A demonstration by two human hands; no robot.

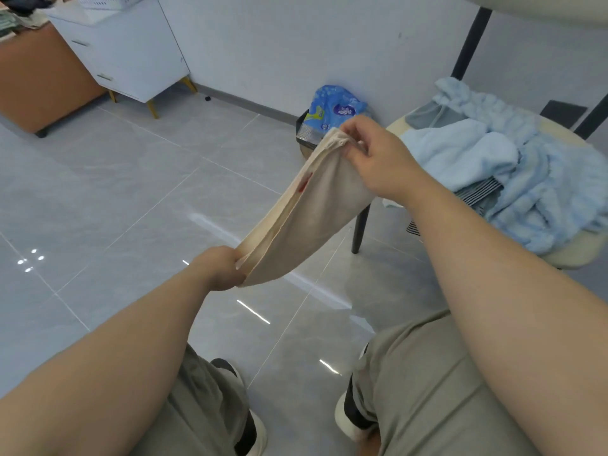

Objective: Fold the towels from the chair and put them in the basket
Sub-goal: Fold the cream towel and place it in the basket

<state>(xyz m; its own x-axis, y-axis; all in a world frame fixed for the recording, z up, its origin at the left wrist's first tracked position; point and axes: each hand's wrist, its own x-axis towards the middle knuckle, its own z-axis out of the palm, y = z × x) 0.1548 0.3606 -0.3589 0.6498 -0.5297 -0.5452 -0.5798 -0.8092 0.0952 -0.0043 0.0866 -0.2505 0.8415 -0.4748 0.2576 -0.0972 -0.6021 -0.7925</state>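
Stretching between both hands, a beige towel (pixel 306 212) hangs folded over the tiled floor: the left hand (pixel 223 268) grips its near end, the right hand (pixel 375 159) pinches its far end. Blue towels (pixel 513 166) lie heaped on the chair (pixel 579 251) just right.

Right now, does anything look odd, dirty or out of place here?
Yes. The beige towel, held by the left hand and right hand, bears a small red mark near its edge; stain or label, I cannot tell.
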